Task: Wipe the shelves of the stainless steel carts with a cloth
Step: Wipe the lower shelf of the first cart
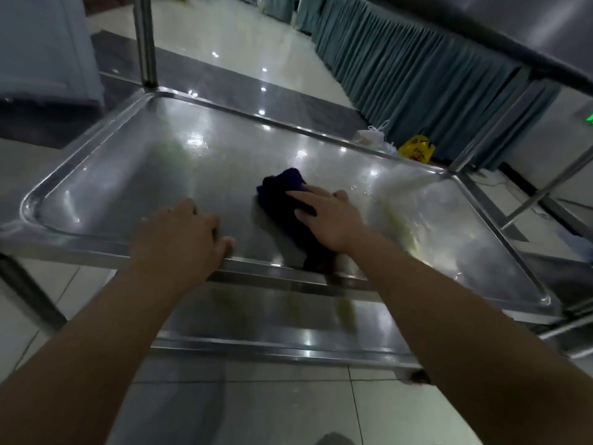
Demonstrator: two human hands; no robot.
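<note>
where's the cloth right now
In the head view the dark blue cloth lies on the cart shelf, right of centre near the front rim, pressed flat under the right hand; the left hand holds the rim just to its left.

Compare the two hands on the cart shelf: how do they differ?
The left hand curls its fingers over the shelf's near rim; the right hand lies flat, fingers straight. The left hand touches bare steel; the right hand presses a dark blue cloth. Both rest on the same shelf.

Teal pleated skirting (417, 69) borders a glossy pale floor (244, 36) spotted with light reflections; a yellow bag (416, 150) and a white bag (372, 138) sit at its foot.
</note>
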